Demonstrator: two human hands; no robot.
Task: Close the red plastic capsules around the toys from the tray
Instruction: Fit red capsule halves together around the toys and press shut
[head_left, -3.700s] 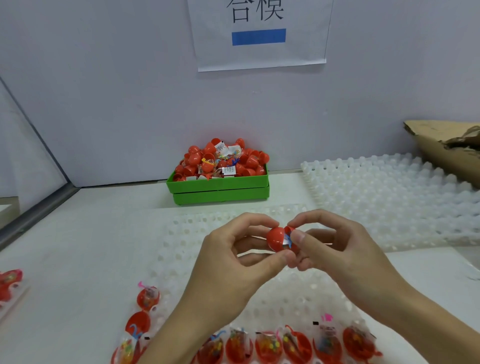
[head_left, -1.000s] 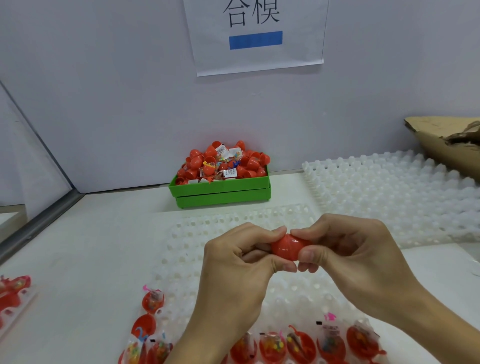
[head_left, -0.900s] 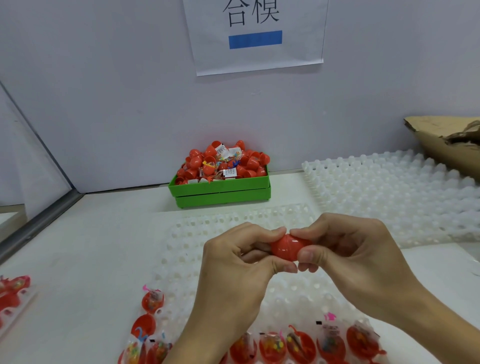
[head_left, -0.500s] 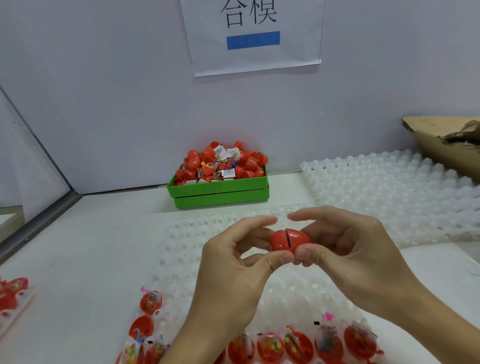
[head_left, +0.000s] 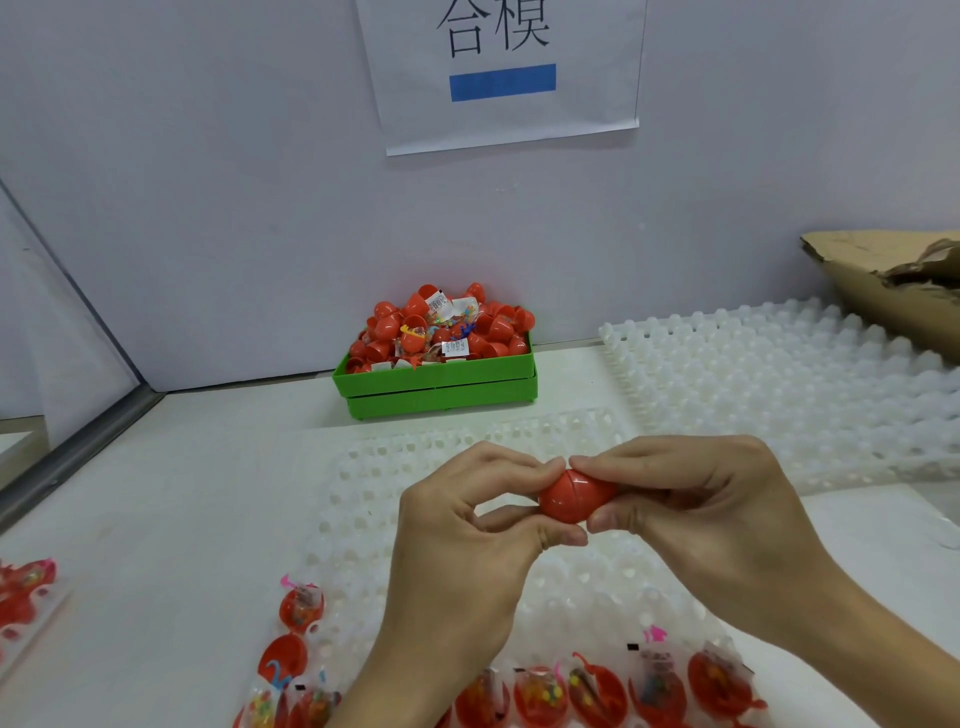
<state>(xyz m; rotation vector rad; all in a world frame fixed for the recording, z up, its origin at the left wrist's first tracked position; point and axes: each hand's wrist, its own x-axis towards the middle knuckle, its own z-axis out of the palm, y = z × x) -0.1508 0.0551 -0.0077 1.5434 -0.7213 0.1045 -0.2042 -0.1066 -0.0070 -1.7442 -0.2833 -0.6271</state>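
**Capsule halves pressed together**

The desk (head_left: 182, 493) carries my white dimpled tray (head_left: 415, 467) at the centre, a second white tray (head_left: 779, 374) at 2 o'clock and the green bin (head_left: 441, 382) of red capsules at 12 o'clock. Along the tray's 6 o'clock edge sit open halves with bagged toys (head_left: 592, 693). My left hand (head_left: 467, 525) and right hand (head_left: 691, 509) both pinch 1 red capsule (head_left: 571, 493) above the tray. Half a second ago a dark gap split it; now only a thin seam shows, so I judge this 1 nearly shut, with many toys still waiting.
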